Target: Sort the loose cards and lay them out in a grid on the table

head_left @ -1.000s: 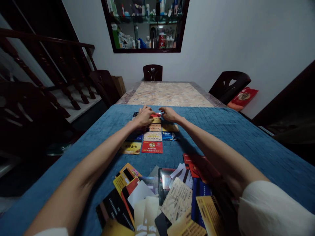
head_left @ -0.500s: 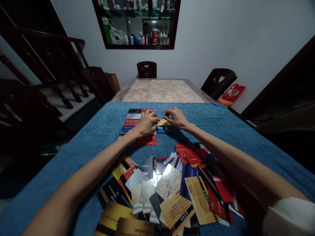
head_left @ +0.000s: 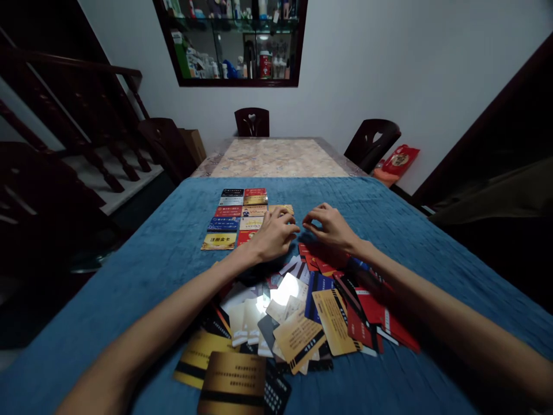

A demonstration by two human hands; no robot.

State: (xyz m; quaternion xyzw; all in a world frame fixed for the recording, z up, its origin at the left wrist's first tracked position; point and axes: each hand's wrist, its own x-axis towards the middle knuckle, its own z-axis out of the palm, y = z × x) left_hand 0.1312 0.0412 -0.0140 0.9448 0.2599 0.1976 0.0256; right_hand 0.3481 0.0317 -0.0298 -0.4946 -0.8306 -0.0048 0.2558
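Observation:
My left hand (head_left: 275,233) rests on the blue cloth at the near right corner of a neat grid of cards (head_left: 235,216). Its fingers are loosely bent, and nothing shows in them. A yellow card (head_left: 283,208) peeks out just beyond its fingertips. My right hand (head_left: 330,226) hovers a little to the right, fingers arched and apart, tips close to the cloth and empty. Just below both hands lies a loose pile of cards (head_left: 298,320) in red, gold, blue, black and white; the red ones (head_left: 317,262) lie under my right wrist.
A blue quilted cloth (head_left: 415,242) covers the near half of the table; the far half shows a marbled top (head_left: 276,158). Dark chairs stand at the far end (head_left: 252,122), right (head_left: 371,141) and left (head_left: 166,141). A stair railing (head_left: 64,115) runs along the left.
Both hands have drawn back from the far rows of the card grid toward the loose pile. The view has tilted, so more of the grid now shows.

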